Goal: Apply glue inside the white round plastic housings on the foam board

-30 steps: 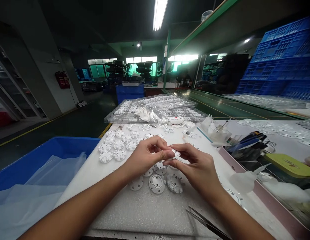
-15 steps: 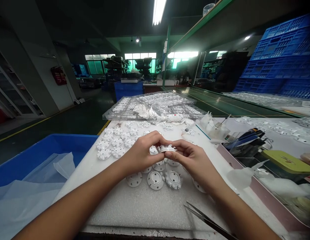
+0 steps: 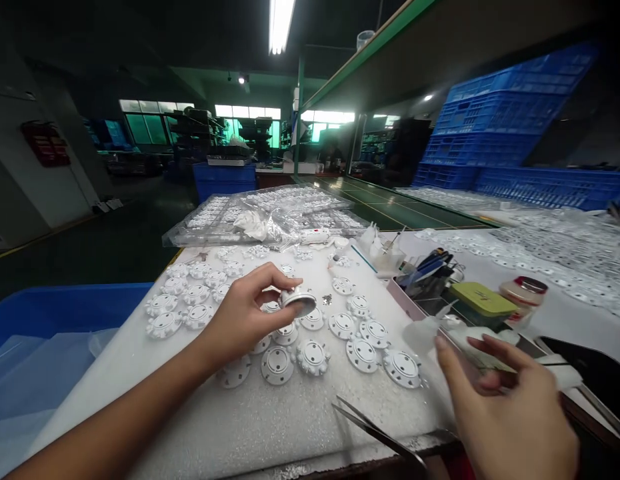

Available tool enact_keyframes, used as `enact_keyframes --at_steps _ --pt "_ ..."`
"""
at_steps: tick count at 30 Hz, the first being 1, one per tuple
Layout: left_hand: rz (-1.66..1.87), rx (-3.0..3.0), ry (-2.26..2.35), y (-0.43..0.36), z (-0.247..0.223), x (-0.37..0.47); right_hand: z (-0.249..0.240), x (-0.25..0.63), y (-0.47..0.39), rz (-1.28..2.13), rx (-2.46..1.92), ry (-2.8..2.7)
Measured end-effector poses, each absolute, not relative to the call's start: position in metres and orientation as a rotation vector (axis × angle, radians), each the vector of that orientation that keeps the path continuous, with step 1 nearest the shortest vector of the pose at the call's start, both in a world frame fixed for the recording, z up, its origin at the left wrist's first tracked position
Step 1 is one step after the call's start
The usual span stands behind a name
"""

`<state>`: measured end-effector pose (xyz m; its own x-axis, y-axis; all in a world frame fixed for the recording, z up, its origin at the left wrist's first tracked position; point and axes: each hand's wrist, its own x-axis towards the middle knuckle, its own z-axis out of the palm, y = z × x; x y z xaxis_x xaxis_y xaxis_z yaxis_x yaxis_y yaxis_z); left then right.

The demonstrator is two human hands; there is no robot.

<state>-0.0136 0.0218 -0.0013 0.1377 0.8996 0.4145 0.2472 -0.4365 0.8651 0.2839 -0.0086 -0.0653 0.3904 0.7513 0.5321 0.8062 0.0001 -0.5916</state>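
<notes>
Between thumb and fingertips, my left hand [image 3: 253,303] grips a small white round part [image 3: 300,303] with a raised rim, tilted above the foam mat [image 3: 280,433]. My right hand [image 3: 513,407] is off to the right, above the near end of the pink-sided tray [image 3: 405,301]. Its fingers are apart and slightly curled, and no object shows in them. White crumpled material [image 3: 483,337] lies in the tray just beyond those fingers. Several similar white round parts [image 3: 363,353] are spread on the mat. Tweezers [image 3: 373,430] lie at the mat's front edge.
Bagged trays of white parts [image 3: 215,220] cover the back of the bench. A yellow-green lidded box [image 3: 483,300] and a jar with a red lid [image 3: 525,293] stand at the right. To the left is a blue bin [image 3: 90,307] with translucent sheeting.
My right hand has let go of the white round part and moved right to the tray. My left hand keeps the part, now tilted. The view has turned to the right.
</notes>
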Motion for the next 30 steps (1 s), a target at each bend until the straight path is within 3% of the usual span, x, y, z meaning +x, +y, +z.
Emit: enact_keyframes --at_steps 3,10,16,23,30 --pt "1.307 1.483 1.073 0.021 -0.006 -0.009 -0.055 0.278 -0.001 -0.218 -2.047 -1.341" --pt "1.226 1.057 1.0 0.019 -0.007 0.0 -0.054 0.261 0.023 -0.386 -1.924 -1.651" --pt "1.226 0.785 0.966 0.025 -0.009 -0.003 -0.005 0.235 0.026 0.254 -1.272 -1.694" --pt "1.236 0.664 0.923 0.028 -0.01 -0.004 0.031 0.179 0.042 0.615 -0.74 -1.505" --pt "1.205 0.638 0.953 0.02 -0.003 0.001 0.002 0.177 0.056 0.503 -0.588 -1.309"
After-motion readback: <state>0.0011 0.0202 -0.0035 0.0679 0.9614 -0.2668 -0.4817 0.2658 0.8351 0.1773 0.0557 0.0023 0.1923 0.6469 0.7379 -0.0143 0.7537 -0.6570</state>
